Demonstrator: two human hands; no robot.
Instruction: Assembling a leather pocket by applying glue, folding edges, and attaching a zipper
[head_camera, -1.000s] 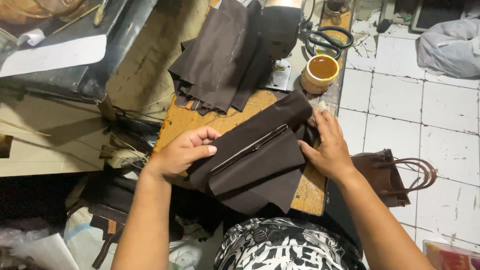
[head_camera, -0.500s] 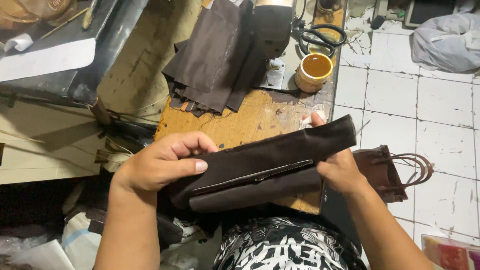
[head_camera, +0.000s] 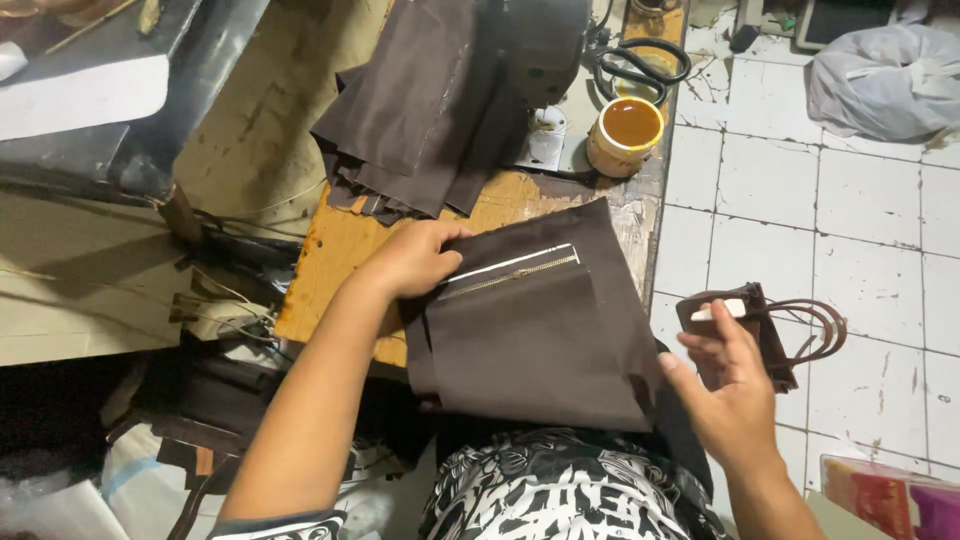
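The right hand (head_camera: 735, 385) hovers open, fingers apart, off the bench's right edge, touching nothing. The dark brown zippered panel (head_camera: 540, 320) lies flat on the wooden bench (head_camera: 340, 250); half a second ago both hands held it folded. The left hand (head_camera: 415, 258) presses its left edge, fingers together. Farther right, a cup (head_camera: 625, 135) holds amber liquid.

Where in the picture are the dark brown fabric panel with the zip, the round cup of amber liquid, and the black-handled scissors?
dark brown fabric panel with the zip (head_camera: 540, 340), head view, on the plain cloth below the zip.
round cup of amber liquid (head_camera: 628, 125), head view, on the liquid's surface.
black-handled scissors (head_camera: 640, 70), head view, on a handle loop.
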